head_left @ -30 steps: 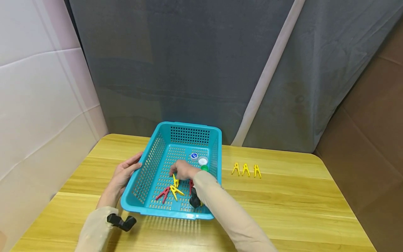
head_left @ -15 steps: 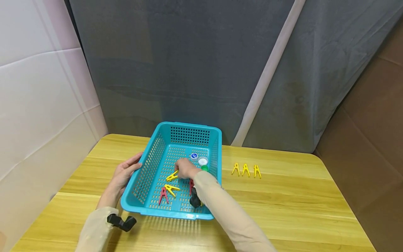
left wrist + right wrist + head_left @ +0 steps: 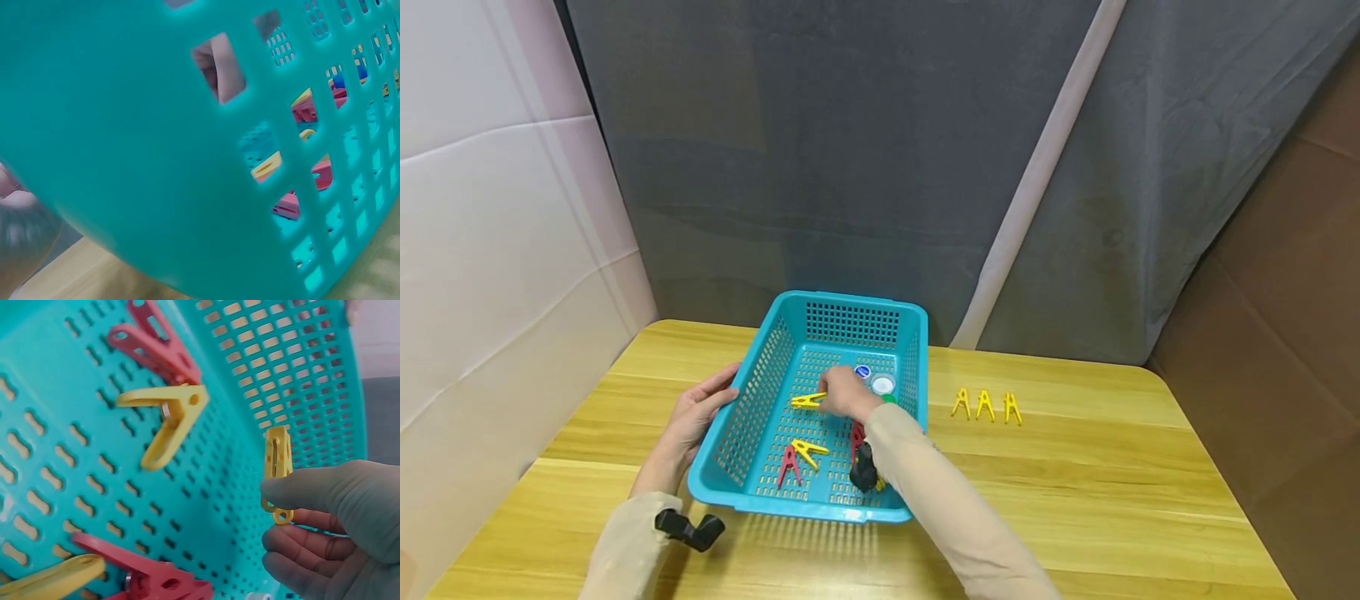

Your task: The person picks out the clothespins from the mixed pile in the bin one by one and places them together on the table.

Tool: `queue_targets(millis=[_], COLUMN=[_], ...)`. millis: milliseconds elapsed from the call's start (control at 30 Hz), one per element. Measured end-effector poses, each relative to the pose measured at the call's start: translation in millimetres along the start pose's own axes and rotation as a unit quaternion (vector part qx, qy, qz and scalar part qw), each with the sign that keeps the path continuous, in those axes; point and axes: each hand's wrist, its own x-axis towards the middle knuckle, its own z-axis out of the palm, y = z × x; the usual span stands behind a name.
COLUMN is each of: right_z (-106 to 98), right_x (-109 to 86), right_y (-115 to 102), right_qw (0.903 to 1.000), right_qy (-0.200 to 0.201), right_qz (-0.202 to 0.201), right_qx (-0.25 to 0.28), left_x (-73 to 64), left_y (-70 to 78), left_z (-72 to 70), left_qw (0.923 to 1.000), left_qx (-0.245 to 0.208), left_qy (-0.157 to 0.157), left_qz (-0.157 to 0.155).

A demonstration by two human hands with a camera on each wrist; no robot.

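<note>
Inside the blue basket (image 3: 741,500) my right hand (image 3: 846,393) pinches a yellow clothespin (image 3: 807,401) by its handle end, thumb on one side. The right wrist view shows that clothespin (image 3: 278,469) held above the basket's floor. Below it lie another yellow clothespin (image 3: 808,451) and a red clothespin (image 3: 789,465), touching each other. A second red clothespin (image 3: 857,437) is partly covered by my right sleeve. My left hand (image 3: 696,414) grips the basket's left rim, thumb over the edge. From the left wrist, the basket's wall (image 3: 144,144) hides most of the contents.
Three yellow clothespins (image 3: 985,405) stand in a row on the wooden table (image 3: 1075,475), right of the basket. A blue-and-white cap (image 3: 862,372), a white cap (image 3: 883,384) and a green cap (image 3: 889,398) lie at the basket's right side. A grey curtain (image 3: 865,167) hangs behind.
My right hand has taken hold of a yellow clothespin and raised it toward the basket's far end. The yellow and red pair shifted slightly, then stayed. My left hand has not moved.
</note>
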Motion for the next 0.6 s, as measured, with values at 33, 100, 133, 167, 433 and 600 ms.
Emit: queue_targets(millis=[33,100,133,167,433,600], right_z=[-2,-7,-9,-11,-24,-34], right_x=[-1.3,-4.0,-5.5,-6.8,-14.8,-19.7], right_y=[-1,-3,-4,-4,-1,6], right_qw=[1.0,0.9998,0.9997,0.9997,0.9977,0.995], right_qy=[0.004,0.011,0.014,0.02,0.042,0.064], right_qz=[0.005,0.013,0.014,0.013,0.01,0.01], right_qx=[0.002,0.006,0.011,0.007,0.051,0.076], left_x=[0.1,0.1,-0.1,-0.2,0.1,-0.1], left_y=[0.1,0.5,0.6,0.7,1.1,1.5], left_z=[0.0,-0.1,-0.2,-0.3,-0.1,0.0], left_qw=[1.0,1.0,1.0,1.0,0.9999,0.9998], left_qx=[0.0,-0.002,-0.003,-0.004,-0.011,-0.013], left_qy=[-0.001,-0.003,-0.004,-0.005,-0.01,-0.014], left_qz=[0.0,-0.001,0.0,-0.001,-0.003,-0.003])
